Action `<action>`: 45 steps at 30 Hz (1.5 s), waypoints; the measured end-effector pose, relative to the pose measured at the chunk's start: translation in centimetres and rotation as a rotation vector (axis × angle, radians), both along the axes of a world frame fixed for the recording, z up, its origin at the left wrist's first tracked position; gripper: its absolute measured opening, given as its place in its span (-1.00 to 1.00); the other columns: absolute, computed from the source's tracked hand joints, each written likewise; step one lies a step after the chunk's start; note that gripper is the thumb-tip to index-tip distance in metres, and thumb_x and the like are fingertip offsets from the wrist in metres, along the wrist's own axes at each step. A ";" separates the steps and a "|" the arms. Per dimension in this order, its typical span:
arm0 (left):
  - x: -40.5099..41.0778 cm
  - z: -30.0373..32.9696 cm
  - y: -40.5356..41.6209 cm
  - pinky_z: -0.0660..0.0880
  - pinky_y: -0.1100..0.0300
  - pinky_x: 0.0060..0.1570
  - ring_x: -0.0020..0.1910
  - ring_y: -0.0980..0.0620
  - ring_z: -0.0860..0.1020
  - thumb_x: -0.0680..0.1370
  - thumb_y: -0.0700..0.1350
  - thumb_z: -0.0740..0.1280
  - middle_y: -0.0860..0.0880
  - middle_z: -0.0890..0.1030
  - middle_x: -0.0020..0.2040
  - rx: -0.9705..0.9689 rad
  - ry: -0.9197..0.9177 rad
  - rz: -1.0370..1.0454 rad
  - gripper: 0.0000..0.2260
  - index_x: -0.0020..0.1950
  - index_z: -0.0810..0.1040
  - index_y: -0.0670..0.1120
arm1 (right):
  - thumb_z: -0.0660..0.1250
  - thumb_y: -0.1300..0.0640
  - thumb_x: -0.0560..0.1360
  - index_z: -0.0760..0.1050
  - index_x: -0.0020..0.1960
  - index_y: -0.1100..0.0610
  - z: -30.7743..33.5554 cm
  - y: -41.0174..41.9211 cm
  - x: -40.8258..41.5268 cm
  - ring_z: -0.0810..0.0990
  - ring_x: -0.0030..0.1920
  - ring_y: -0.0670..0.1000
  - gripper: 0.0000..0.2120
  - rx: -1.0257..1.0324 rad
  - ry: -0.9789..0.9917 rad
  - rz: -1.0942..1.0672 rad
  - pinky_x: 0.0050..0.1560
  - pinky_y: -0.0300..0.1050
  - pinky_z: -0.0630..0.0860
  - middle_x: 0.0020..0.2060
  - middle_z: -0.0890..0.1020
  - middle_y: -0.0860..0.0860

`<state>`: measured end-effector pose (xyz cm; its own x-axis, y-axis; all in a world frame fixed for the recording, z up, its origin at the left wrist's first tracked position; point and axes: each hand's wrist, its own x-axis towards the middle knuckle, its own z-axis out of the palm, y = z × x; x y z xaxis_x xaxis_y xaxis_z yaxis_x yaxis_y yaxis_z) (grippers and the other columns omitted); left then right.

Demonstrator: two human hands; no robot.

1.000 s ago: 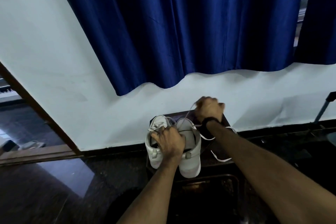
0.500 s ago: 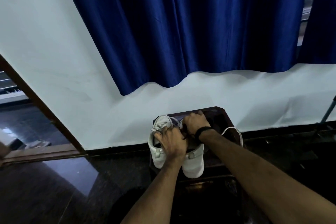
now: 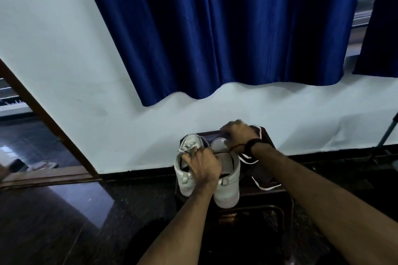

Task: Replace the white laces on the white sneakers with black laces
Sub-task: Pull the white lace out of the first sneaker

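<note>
Left hand (image 3: pixel 203 165) still clamped over the collars of the white sneakers (image 3: pixel 226 187), pinning them on the dark tabletop (image 3: pixel 269 140). Right hand (image 3: pixel 239 133), blurred, swung back out beyond the toes, fist apparently closed on the white lace (image 3: pixel 263 187): another eyelet likely freed.

Open dark floor (image 3: pixel 64 221) to the left and near. Crowded small dark stool (image 3: pixel 267 191): white sneakers (image 3: pixel 226 189) filling its left half, loose white lace (image 3: pixel 266 187) strewn over the right. Far side blocked by white wall (image 3: pixel 107 125); blue curtain (image 3: pixel 215 38) hanging well above.
</note>
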<state>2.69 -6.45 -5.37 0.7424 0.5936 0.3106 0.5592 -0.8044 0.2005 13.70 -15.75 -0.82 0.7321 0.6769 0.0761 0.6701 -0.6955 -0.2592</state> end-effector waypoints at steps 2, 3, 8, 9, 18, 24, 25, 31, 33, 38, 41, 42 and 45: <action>0.0 -0.1 0.1 0.17 -0.16 0.17 0.11 -0.13 0.55 0.46 -0.09 0.26 -0.09 0.69 -0.11 -0.023 -0.013 -0.004 -0.81 -0.11 0.67 -0.05 | 0.27 0.00 0.51 0.53 0.24 0.08 -0.8 2.1 -1.3 0.49 0.25 0.14 -0.67 -0.229 -0.047 0.120 0.24 -0.03 0.38 0.21 0.58 0.10; 0.0 -0.1 0.1 0.18 -0.16 0.19 0.13 -0.13 0.55 0.48 -0.11 0.25 -0.10 0.69 -0.10 -0.031 -0.010 -0.007 -0.81 -0.10 0.67 -0.06 | 0.22 0.02 0.54 0.55 0.18 0.09 -1.3 2.8 -1.9 0.52 0.23 0.13 -0.71 -0.267 -0.108 0.111 0.27 -0.03 0.34 0.17 0.60 0.10; -0.2 0.1 -0.2 0.15 -0.15 0.15 0.07 -0.15 0.58 0.43 -0.10 0.32 -0.12 0.69 -0.16 -0.025 -0.037 -0.008 -0.86 -0.17 0.68 -0.09 | 0.22 0.07 0.49 0.60 0.06 0.04 -1.7 2.6 -1.6 0.55 0.11 0.08 -0.77 -0.108 -0.276 -0.137 0.23 0.02 0.28 0.02 0.65 0.03; -0.2 0.0 -0.3 0.14 -0.14 0.14 0.04 -0.15 0.58 0.40 -0.10 0.33 -0.11 0.68 -0.18 -0.010 -0.044 -0.001 -0.86 -0.18 0.68 -0.09 | 0.23 0.07 0.47 0.60 0.04 0.00 -1.1 1.8 -1.0 0.55 0.09 0.07 -0.78 0.005 -0.250 -0.250 0.17 0.01 0.32 0.00 0.65 0.00; -0.3 0.4 -0.4 0.14 -0.11 0.14 0.11 -0.10 0.54 0.42 -0.04 0.26 -0.07 0.68 -0.08 0.007 -0.004 0.018 -0.78 -0.07 0.67 -0.04 | 0.30 0.11 0.49 0.60 -0.01 0.01 4.0 -4.5 2.6 0.61 0.03 0.12 -0.86 0.969 0.176 -0.834 0.03 -0.08 0.47 -0.05 0.67 0.01; -0.3 0.5 -0.4 0.11 -0.12 0.15 0.14 -0.09 0.53 0.45 -0.04 0.26 -0.05 0.68 -0.06 0.013 0.023 0.016 -0.78 -0.06 0.67 -0.04 | 0.36 0.13 0.40 0.43 0.36 0.10 1.7 -0.9 -0.2 0.41 0.27 0.15 -0.47 0.163 -0.060 -0.188 0.25 0.02 0.41 0.28 0.49 0.10; -0.3 0.4 -0.3 0.11 -0.13 0.16 0.15 -0.10 0.53 0.46 -0.04 0.25 -0.05 0.68 -0.06 0.010 0.014 0.014 -0.79 -0.07 0.67 -0.04 | 0.36 0.11 0.43 0.45 0.35 0.11 1.1 0.2 -0.8 0.44 0.28 0.15 -0.51 0.083 0.019 -0.036 0.26 0.01 0.43 0.27 0.51 0.12; 0.0 0.1 0.0 0.08 -0.14 0.19 0.17 -0.09 0.53 0.50 -0.04 0.23 -0.06 0.69 -0.06 -0.032 -0.008 0.009 -0.78 -0.09 0.66 -0.04 | 0.26 0.04 0.54 0.56 0.21 0.11 -1.5 3.1 -2.5 0.56 0.19 0.21 -0.70 -0.193 -0.076 0.030 0.16 0.01 0.48 0.17 0.56 0.20; -0.1 0.0 0.0 0.08 -0.13 0.16 0.16 -0.10 0.54 0.48 -0.01 0.27 -0.07 0.69 -0.09 -0.025 -0.026 0.010 -0.79 -0.11 0.67 -0.04 | 0.26 0.08 0.54 0.54 0.21 0.17 -1.6 3.0 -2.2 0.56 0.17 0.22 -0.71 -0.179 -0.117 -0.002 0.14 0.02 0.48 0.16 0.55 0.21; -0.1 -0.1 0.0 0.10 -0.13 0.14 0.12 -0.10 0.55 0.40 -0.05 0.28 -0.06 0.69 -0.14 -0.012 -0.024 0.018 -0.81 -0.14 0.68 -0.05 | 0.30 0.29 0.47 0.59 0.03 0.21 2.1 0.7 1.8 0.59 0.06 0.19 -0.82 0.578 0.010 -0.479 0.01 -0.08 0.49 0.03 0.60 0.17; 0.1 -0.1 0.0 0.12 -0.12 0.10 0.06 -0.11 0.57 0.36 -0.08 0.30 -0.06 0.69 -0.20 -0.010 -0.033 0.018 -0.83 -0.19 0.67 -0.05 | 0.30 0.41 0.40 0.54 -0.18 0.10 5.2 -1.5 4.2 0.63 -0.09 0.09 -0.78 0.863 0.129 -0.578 -0.14 -0.22 0.51 -0.11 0.63 0.08; 0.1 -0.2 0.0 0.12 -0.11 0.09 0.06 -0.10 0.57 0.36 -0.08 0.29 -0.05 0.68 -0.19 -0.002 -0.030 0.014 -0.83 -0.18 0.67 -0.04 | 0.30 0.41 0.41 0.51 -0.25 0.07 5.7 -1.7 4.4 0.66 -0.15 0.08 -0.75 0.928 0.200 -0.505 -0.21 -0.22 0.55 -0.17 0.64 0.09; 0.5 -0.7 0.2 0.14 -0.13 0.09 0.07 -0.10 0.56 0.37 -0.07 0.28 -0.01 0.67 -0.12 0.024 -0.053 -0.030 -0.80 -0.14 0.68 -0.01 | 0.27 0.42 0.50 0.58 -0.12 0.19 5.6 -1.0 3.3 0.66 -0.30 -0.10 -0.81 0.898 0.439 -0.183 -0.34 -0.35 0.48 -0.21 0.63 0.15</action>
